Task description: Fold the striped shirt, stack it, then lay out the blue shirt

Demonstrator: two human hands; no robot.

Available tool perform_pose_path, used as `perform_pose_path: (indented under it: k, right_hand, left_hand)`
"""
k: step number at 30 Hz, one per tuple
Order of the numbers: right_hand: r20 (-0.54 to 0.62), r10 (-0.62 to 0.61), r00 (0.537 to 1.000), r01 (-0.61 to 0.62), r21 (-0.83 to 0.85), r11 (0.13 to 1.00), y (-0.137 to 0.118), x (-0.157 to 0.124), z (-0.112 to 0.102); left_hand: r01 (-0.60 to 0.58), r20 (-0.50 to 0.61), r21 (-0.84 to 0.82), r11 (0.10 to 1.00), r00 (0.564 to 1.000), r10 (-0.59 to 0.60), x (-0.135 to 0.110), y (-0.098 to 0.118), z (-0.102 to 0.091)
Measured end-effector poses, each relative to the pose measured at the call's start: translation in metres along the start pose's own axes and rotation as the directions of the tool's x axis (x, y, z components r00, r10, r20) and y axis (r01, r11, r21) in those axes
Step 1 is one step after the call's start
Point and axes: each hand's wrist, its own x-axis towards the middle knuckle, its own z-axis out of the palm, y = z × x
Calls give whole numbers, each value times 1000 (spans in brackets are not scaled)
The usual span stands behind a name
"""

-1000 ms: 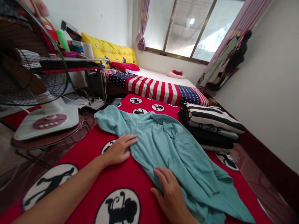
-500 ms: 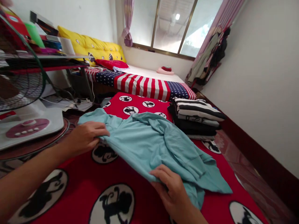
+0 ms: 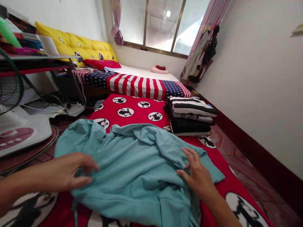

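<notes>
A light teal garment [image 3: 132, 167], a hooded top by its bunched end and hanging cord, lies spread and wrinkled across a red blanket [image 3: 139, 118] with black-and-white monkey circles. Over its left part is my left hand [image 3: 79, 170], thumb and fingers apart, holding nothing. My right hand [image 3: 195, 171] rests at the garment's right side with fingers spread, touching or just above the cloth; I cannot tell which. Beyond it, to the right, stands a stack of folded clothes [image 3: 189, 118], a black-and-white striped one on top.
At the left are a fan base [image 3: 26, 129] and a desk [image 3: 59, 57] piled with things, with cables below. Behind the blanket stands a bed with a stars-and-stripes cover [image 3: 134, 85]. Clothes hang [image 3: 201, 55] by the right wall [image 3: 255, 63].
Both hands have let go of the garment's near edge, and it now lies spread out closer to me. My left hand has moved down and left, my right hand up and right. The view has shifted.
</notes>
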Motion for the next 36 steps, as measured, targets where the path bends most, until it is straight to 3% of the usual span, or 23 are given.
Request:
perform_pose_path:
  k: [1, 2, 4, 7, 10, 12, 15, 17, 18, 19, 20, 21, 22, 24, 27, 30, 33, 36]
  right_hand:
    - [-17, 45, 999, -46, -128, 991, 8, 7, 1]
    - [-17, 73, 997, -75, -233, 970, 15, 13, 3]
    - [2, 79, 997, -73, -369, 927, 22, 23, 7]
    - [30, 17, 999, -3, -412, 911, 20, 36, -1]
    - [62, -37, 997, 53, -280, 959, 6, 47, -26]
    - [162, -62, 985, 82, -119, 990, -9, 53, -42]
    - [433, -122, 893, 62, 149, 987, -33, 72, -55]
    - [501, -152, 852, -11, 308, 951, -49, 100, -56]
    - [459, -151, 875, -45, 390, 920, -56, 118, -55]
    - [343, -119, 932, -60, 469, 881, -62, 138, -53]
    - [129, -84, 988, -3, 561, 828, -67, 158, -51]
    - [-84, -29, 996, 76, 636, 768, -70, 176, -47]
    - [-235, 1, 972, 164, 680, 715, -71, 190, -42]
    - [-373, 42, 927, 255, 709, 657, -67, 200, -26]
    - [-283, 2, 959, 193, 661, 725, -44, 169, 5]
    - [-213, -97, 972, 175, 391, 904, -12, 106, 29]
    - [-104, -271, 957, 276, 38, 960, 12, 54, 33]
    - [7, -331, 944, 326, -197, 925, 26, 40, 22]
  left_hand:
    - [-12, 156, -41, 999, 988, 19, 20, 5, -8]
    - [16, 167, -60, 998, 986, -6, 40, 10, -13]
    - [77, 47, -81, 994, 996, -73, 80, 19, -13]
    - [186, 18, -216, 959, 982, -186, 123, 28, 4]
    - [266, 91, -377, 887, 964, -250, 143, 28, 20]
    - [290, 130, -426, 857, 957, -259, 147, 27, 24]
    - [350, 202, -547, 761, 937, -285, 145, 26, 19]
    - [336, 186, -671, 661, 939, -288, 147, 27, 12]
    - [303, 149, -721, 623, 946, -287, 150, 28, 8]
    - [241, 76, -760, 603, 955, -286, 156, 30, 5]
    - [163, -19, -787, 596, 958, -287, 162, 31, 3]
    - [85, -115, -799, 595, 950, -291, 170, 33, 3]
    - [17, -201, -803, 596, 933, -297, 178, 34, 6]
    - [-77, -324, -795, 602, 893, -313, 192, 34, 20]
    - [-58, -343, -714, 697, 898, -276, 198, 28, 54]
    - [-48, -352, -465, 884, 926, -135, 191, 21, 85]
    - [-41, -329, -242, 969, 944, -43, 183, 18, 95]
    - [-31, -254, -71, 997, 967, 12, 182, 21, 94]
